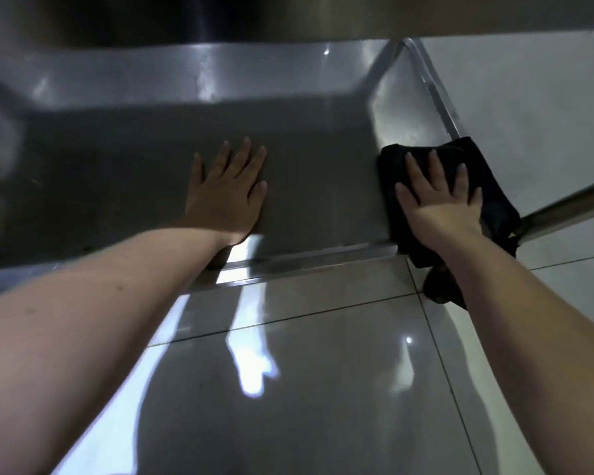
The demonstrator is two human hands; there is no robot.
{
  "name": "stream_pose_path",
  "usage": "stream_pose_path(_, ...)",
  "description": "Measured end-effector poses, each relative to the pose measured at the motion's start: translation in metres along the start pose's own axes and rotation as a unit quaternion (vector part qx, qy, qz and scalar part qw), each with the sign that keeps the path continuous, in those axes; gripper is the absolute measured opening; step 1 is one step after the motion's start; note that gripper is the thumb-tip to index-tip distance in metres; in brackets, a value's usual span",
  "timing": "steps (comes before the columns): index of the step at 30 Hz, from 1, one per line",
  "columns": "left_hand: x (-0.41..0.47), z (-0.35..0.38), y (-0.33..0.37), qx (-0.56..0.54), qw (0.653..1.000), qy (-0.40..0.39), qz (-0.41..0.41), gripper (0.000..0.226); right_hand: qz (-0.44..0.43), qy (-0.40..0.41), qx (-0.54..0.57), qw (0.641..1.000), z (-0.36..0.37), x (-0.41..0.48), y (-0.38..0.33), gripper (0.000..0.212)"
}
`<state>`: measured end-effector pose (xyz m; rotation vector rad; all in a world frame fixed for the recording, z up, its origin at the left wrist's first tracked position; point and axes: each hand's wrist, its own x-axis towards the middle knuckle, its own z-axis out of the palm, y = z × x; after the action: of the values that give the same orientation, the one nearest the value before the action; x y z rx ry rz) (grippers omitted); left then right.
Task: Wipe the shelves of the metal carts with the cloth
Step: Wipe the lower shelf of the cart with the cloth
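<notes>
A low metal cart shelf [309,186] with a raised rim lies in front of me, dim under the shelf above. My left hand [227,193] rests flat on its middle, fingers spread, holding nothing. My right hand [439,197] presses flat on a black cloth [494,200] at the shelf's right side wall, near the front corner. The cloth drapes over the rim, and its lower end hangs down past the shelf's front edge.
The upper shelf's underside [288,15] spans the top of the view. A metal cart leg or bar [570,210] slants at the right, behind the cloth. Glossy grey floor tiles [323,371] spread below the shelf's front rim [316,262].
</notes>
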<state>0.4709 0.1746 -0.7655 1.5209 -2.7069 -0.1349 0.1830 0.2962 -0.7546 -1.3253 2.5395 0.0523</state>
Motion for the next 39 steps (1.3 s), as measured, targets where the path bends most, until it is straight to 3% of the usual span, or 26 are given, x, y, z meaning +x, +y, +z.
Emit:
stream_pose_path(3, 0.006, -0.013, -0.041, 0.013, 0.996, -0.046, 0.073, 0.053, -0.001, 0.008, -0.008, 1.0, 0.004, 0.0, -0.004, 0.056)
stream_pose_path(7, -0.014, -0.017, -0.101, 0.043, 0.997, -0.053, 0.036, 0.051, -0.002, 0.019, -0.017, 1.0, 0.008, 0.001, -0.002, 0.056)
stream_pose_path(11, -0.015, -0.014, -0.096, 0.043, 0.997, -0.051, 0.03, 0.057, 0.018, 0.017, -0.034, 0.999, 0.012, -0.011, -0.033, 0.059)
stream_pose_path(13, -0.015, -0.015, -0.097, 0.042, 0.998, -0.05, 0.023, 0.06, -0.086, 0.058, -0.038, 0.994, 0.028, -0.038, -0.081, 0.061)
stream_pose_path(16, -0.018, -0.013, -0.098, 0.051, 0.997, -0.045, 0.02, 0.061, -0.252, 0.04, -0.019, 0.967, 0.04, -0.047, -0.152, 0.06)
stream_pose_path(23, -0.003, -0.012, -0.095, 0.039, 0.998, -0.037, 0.02, 0.053, -0.175, 0.019, 0.026, 0.984, 0.007, 0.063, -0.209, 0.056)
stream_pose_path(25, 0.002, -0.013, -0.094, 0.037, 0.998, -0.041, 0.017, 0.054, -0.211, 0.017, 0.015, 0.977, 0.013, 0.039, -0.203, 0.055)
stream_pose_path(28, 0.005, -0.012, -0.093, 0.04, 0.998, -0.037, 0.013, 0.054, -0.342, 0.044, -0.018, 0.939, 0.034, -0.021, -0.173, 0.058)
stream_pose_path(30, 0.004, -0.011, -0.093, 0.035, 0.999, -0.034, 0.016, 0.053, -0.368, 0.046, -0.029, 0.928, 0.028, -0.016, -0.149, 0.057)
stream_pose_path(32, 0.004, -0.012, -0.091, 0.025, 0.999, -0.036, 0.018, 0.056, -0.284, 0.057, -0.03, 0.957, 0.01, 0.034, -0.124, 0.052)
stream_pose_path(34, 0.005, -0.011, -0.087, 0.03, 0.999, -0.031, 0.016, 0.052, -0.133, 0.046, -0.005, 0.99, -0.015, 0.089, -0.097, 0.052)
stream_pose_path(36, 0.007, -0.01, -0.084, 0.03, 0.999, -0.029, 0.012, 0.052, -0.004, 0.038, 0.032, 0.999, -0.026, 0.117, -0.087, 0.054)
stream_pose_path(37, 0.008, -0.01, -0.083, 0.027, 0.999, -0.03, 0.009, 0.053, 0.015, 0.043, 0.032, 0.998, -0.024, 0.119, -0.095, 0.055)
stream_pose_path(39, 0.009, -0.01, -0.083, 0.019, 0.999, -0.029, 0.009, 0.052, -0.045, 0.039, 0.028, 0.998, -0.015, 0.102, -0.133, 0.056)
